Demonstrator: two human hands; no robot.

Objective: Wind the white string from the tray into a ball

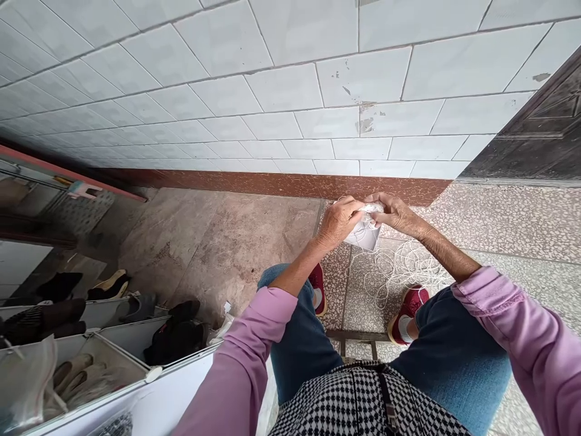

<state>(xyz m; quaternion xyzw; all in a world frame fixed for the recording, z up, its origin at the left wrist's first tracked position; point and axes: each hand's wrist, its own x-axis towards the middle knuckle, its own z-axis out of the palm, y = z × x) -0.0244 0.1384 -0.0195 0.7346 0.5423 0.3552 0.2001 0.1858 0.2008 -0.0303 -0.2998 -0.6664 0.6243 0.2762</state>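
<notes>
Both my hands meet in front of me over a small white box [368, 240] on the floor. My left hand [341, 219] pinches a bunch of white cord [372, 208] from the left side. On the other side, my right hand [396, 213] has its fingers and thumb curled round the same bunch. Strands hang from the bunch over the box. A loose, tangled pile of white cord [411, 265] lies on the floor to the right of the box, close to my right shoe. What sits inside the box is partly hidden by my hands and the strands.
A white tiled wall [281, 121] with a brown base strip rises ahead. At lower left stands an open shoe rack [149, 375] holding several shoes. My red shoes [411, 306] flank the box's near side. A dark door [535, 139] is at right.
</notes>
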